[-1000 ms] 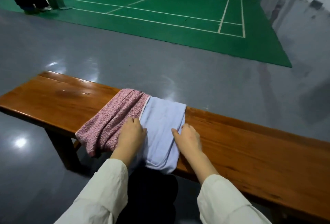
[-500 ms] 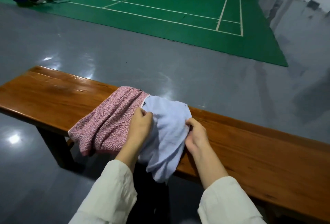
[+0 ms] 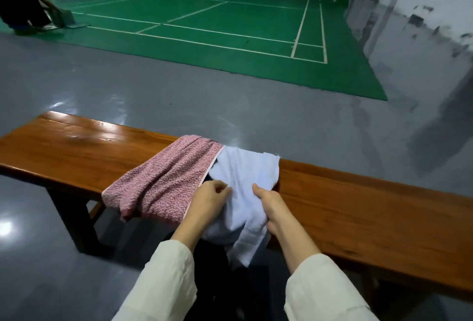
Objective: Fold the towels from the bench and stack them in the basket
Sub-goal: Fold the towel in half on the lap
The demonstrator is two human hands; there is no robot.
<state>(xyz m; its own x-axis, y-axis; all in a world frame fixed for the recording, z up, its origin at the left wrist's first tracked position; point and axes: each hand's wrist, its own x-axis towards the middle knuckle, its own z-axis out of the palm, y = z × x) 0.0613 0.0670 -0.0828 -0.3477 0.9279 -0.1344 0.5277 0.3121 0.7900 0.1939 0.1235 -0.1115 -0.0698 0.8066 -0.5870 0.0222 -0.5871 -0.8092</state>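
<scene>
The thin pale blue towel lies across the long glossy brown wooden bench directly ahead of the person. Its long axis runs from the bench's far edge to the near one, where a loose tail spills over and hangs down toward the person's lap. Touching its left side, on much the same line, is the nubbly pink-and-white textured towel, also draped over the near edge. Both hands are at the blue towel's near half, one on each long side and about level with each other, so neither is really the nearer. The left hand sits at the left border where blue meets pink, fingers curled in with the tips gathered on the cloth; this looks like a pinch, though the contact itself is small in the view. The right hand is closed into a fist round a bunched fold of the right border, thumb on top. The cloth between them is rumpled, not flat. Since the grips are set across the short width, I judge the coming move turns on the towel's length running away from the person: lifting would let it hang out for a fold. The basket is nowhere in view.
</scene>
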